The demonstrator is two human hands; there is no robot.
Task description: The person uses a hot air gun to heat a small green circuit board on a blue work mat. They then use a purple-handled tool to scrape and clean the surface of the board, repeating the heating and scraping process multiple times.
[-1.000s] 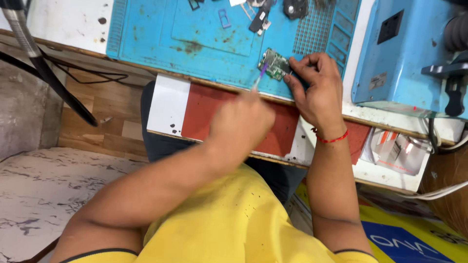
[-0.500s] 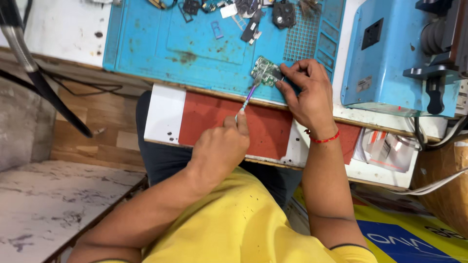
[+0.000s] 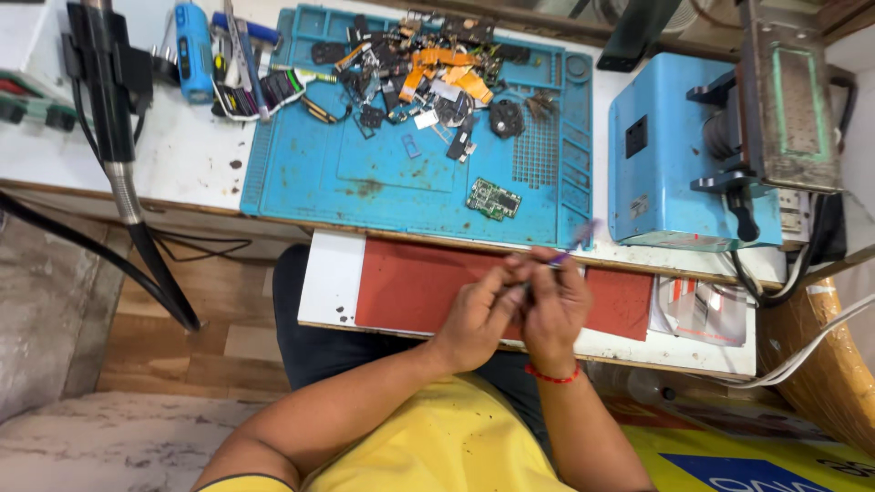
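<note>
A: Two hands meet over the red pad (image 3: 410,282): your left hand (image 3: 474,319) and right hand (image 3: 551,305) both have their fingers curled shut around one thin tool (image 3: 570,248), whose purple tip sticks out toward 1 o'clock.

B: How will it handle?

A: You should find it light and stiff, I judge, and slim enough to roll or slip between fingertips. Pinch it low on the shaft, near where your fingers already sit, and keep the tip free.

B: And the board?

A: The little green board (image 3: 493,199) lies flat on the blue mat (image 3: 383,182), at 11 o'clock from your hands and apart from them. It looks light and fragile; take it by its edges, not its face.

B: Room to move?

A: A loose heap of parts (image 3: 428,82) crowds the mat's far side at 12 o'clock. The blue machine (image 3: 684,155) stands close at 2 o'clock, so your tip has little space there. The bench edge runs just beyond your knuckles. The mat's near left is open.
</note>
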